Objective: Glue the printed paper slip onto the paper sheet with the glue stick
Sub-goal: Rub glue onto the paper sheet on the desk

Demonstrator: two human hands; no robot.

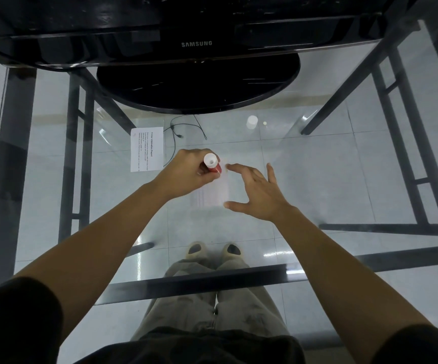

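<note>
Two hands work over the glass table (317,179). Left hand (189,169) grips the glue stick (212,164), near upright, white end up, red body down at the far-left corner of the paper slip (212,195). Slip lies flat mid-table, long axis running away from the person. Right hand (260,198) has fingers spread, forefinger and thumb at the slip's right edge. Printed sheet (147,149) lies left, apart.

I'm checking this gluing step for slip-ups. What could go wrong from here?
The paper lies on a smooth glass table with the open right hand only at one edge; it may slide under the glue stick in the left hand. Glue overrunning the edge would likely smear the glass.
</note>
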